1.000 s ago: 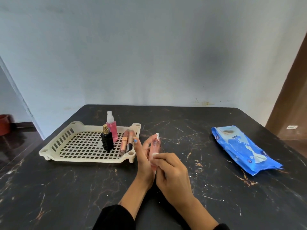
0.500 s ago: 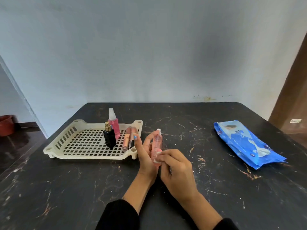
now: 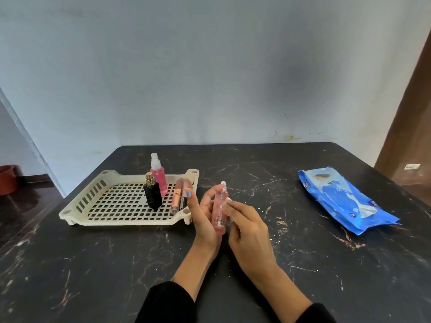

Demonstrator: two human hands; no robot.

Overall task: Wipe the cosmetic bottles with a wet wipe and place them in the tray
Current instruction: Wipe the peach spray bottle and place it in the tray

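While the left hand (image 3: 205, 213) grips the slim pink clear-plastic spray bottle (image 3: 220, 209) upright just right of the cream perforated plastic tray (image 3: 98, 206), the right hand (image 3: 249, 226) pinches a small white wipe (image 3: 227, 207) against it.

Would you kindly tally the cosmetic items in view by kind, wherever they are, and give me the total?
Spray bottles with pink liquid: 2, one standing in the tray at, one slim one held between the left hand and right hand at
Black perfume bottle: 1
Lip-gloss tubes: 2
Total: 5
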